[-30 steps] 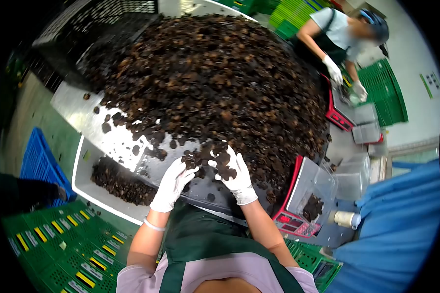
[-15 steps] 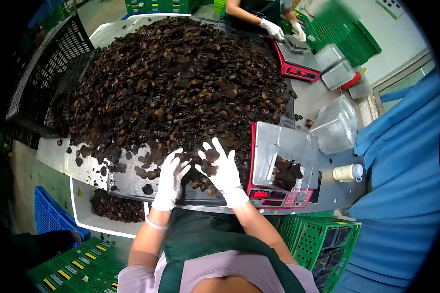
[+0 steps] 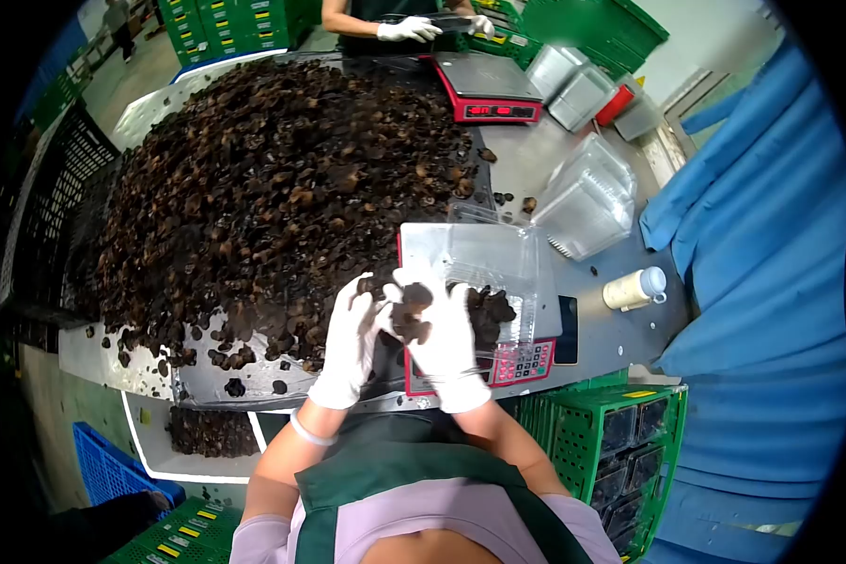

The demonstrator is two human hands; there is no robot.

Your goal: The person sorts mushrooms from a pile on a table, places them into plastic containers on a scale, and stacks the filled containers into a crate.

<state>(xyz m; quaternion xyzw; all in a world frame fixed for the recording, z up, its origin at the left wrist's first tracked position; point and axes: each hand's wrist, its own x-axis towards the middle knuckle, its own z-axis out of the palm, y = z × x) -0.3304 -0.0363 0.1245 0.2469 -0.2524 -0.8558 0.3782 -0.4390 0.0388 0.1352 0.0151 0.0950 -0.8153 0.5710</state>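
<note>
Both hands wear white gloves. My left hand (image 3: 351, 338) has its fingers curled round dark, wrinkled fungus pieces, close beside the other hand. On the palm and fingers of my right hand (image 3: 437, 343) lie more brown-black fungus pieces (image 3: 412, 315). That hand is over the left part of a red scale (image 3: 423, 246). A clear plastic box (image 3: 512, 268) rests on the scale's plate, with dark pieces (image 3: 489, 315) inside. To the left spreads a large heap of the same fungus (image 3: 254, 188).
A co-worker (image 3: 409, 28) with gloved hands is behind a second red scale (image 3: 489, 85). Clear boxes (image 3: 587, 202), a cream bottle (image 3: 634, 289) and a dark phone-like slab (image 3: 567, 329) are on the right. A black crate (image 3: 56, 188) borders the heap; a white bin (image 3: 197, 461) sits below left.
The view has swung to the right. My hands, holding fungus pieces, have come from the heap's front edge to the near scale and its box. The co-worker's hands have lifted a clear container.
</note>
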